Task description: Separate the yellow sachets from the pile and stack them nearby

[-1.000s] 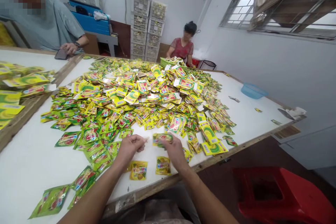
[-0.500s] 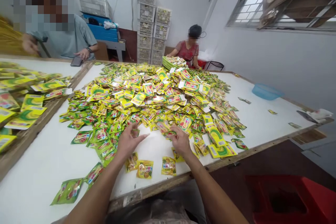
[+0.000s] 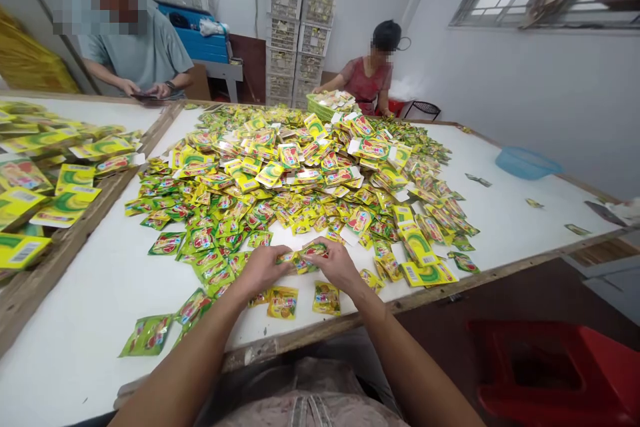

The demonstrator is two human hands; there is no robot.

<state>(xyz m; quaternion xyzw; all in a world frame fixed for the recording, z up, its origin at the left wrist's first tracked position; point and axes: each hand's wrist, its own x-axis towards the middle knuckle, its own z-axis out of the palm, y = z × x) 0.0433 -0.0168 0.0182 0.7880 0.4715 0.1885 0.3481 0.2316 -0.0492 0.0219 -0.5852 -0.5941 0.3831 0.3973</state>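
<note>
Both of my hands meet low over the white table, in front of a big heap of small packets and flat boxes. Small candy-style packets, yellow and green, lie between my fingers. My left hand pinches their left end, while my right hand has thumb and fingers closed on the right end. How many packets I hold is hard to make out. Just below my hands lie a yellow packet and another yellow packet. Green packets spread out beside my left forearm.
Yellow boxes top the heap. A wooden divider separates more boxes at left. A blue basin stands at right, a red stool below. Across sit a person with a phone and another beside a green basket.
My hands have come together; the left hand, open before, now grips the packets alongside the right. The person at far left has brought both hands to the phone. The view has shifted slightly.
</note>
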